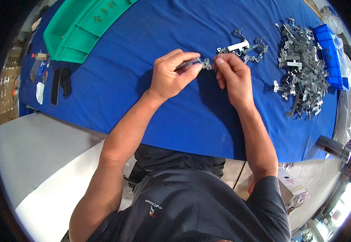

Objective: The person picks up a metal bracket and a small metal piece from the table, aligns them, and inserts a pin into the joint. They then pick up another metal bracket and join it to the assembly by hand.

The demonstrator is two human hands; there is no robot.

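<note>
Over the blue cloth, my left hand [173, 72] is closed on a metal hinge [206, 63], whose flat plate with holes sticks out past the thumb and forefinger toward the right. The rest of that hinge is partly hidden by the fingers. Close to the plate's right end, my right hand [234, 74] has thumb and forefinger pressed together; whatever is between them, if anything, is too small to make out. Just beyond the right hand lie a few loose metal hinges [238, 46] on the cloth.
A large pile of metal hinges [300, 68] covers the right side, beside a blue bin [330, 56]. At the upper left stands a green tray [72, 38] with small parts inside. A dark phone-like object [56, 86] and small items lie at the left edge.
</note>
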